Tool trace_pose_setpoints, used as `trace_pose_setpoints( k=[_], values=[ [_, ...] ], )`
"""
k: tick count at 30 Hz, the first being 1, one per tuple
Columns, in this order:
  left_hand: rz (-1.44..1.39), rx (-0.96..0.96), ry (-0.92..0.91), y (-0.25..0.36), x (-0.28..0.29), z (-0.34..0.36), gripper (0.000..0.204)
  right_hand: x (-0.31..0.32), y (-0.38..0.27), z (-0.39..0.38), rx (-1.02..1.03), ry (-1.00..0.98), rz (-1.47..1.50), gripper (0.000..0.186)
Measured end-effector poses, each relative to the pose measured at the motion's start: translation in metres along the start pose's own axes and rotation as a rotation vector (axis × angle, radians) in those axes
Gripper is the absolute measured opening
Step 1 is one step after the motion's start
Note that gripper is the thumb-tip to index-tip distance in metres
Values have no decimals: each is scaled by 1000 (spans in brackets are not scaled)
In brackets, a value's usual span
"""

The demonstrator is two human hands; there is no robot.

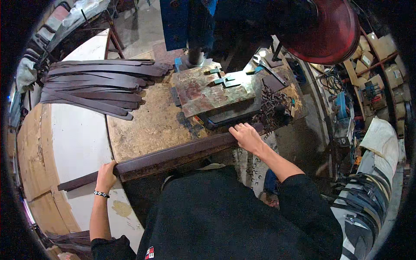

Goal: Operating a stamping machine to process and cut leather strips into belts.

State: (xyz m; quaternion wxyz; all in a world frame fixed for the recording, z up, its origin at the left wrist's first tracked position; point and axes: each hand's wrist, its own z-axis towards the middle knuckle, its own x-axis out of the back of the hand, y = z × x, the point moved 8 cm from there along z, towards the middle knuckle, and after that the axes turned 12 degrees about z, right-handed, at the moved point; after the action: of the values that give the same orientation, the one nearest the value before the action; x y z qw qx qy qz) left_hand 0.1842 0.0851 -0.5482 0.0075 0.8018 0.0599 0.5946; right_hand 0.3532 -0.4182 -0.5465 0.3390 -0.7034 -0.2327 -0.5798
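A stack of long dark-brown leather straps (173, 151) lies along the front edge of the wooden workbench (143, 130), its left end reaching over a white board (80, 143). My left hand (106, 177) is closed around the stack near its left end. My right hand (248, 137) grips its right end, fingers curled over the top. Just beyond the right hand stands a worn cutting block (208, 97) with a bright metal die (234, 80) on it. How many straps are in the stack I cannot tell.
A fanned pile of brown straps (95, 82) covers the far left. Small dark offcuts (271, 106) and a wrench (276, 73) lie right of the block. A blue machine column (175, 26) and red wheel (333, 37) rise behind. More straps (368, 199) hang at the right.
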Motion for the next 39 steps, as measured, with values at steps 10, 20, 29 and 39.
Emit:
trace_pose_setpoints(
  k=[10,20,29,39],
  values=[
    [-28,-6,42,1,2,0,37,22,-8,6,126,-74,34,49],
    [13,-5,19,5,1,1,37,2,20,0,4,18,134,47],
    [193,-114,-8,138,51,16,71,48,1,0,58,-15,157,48],
    [-331,-494,170,304,39,90,53,124,-23,8,93,43,182,46]
  ],
)
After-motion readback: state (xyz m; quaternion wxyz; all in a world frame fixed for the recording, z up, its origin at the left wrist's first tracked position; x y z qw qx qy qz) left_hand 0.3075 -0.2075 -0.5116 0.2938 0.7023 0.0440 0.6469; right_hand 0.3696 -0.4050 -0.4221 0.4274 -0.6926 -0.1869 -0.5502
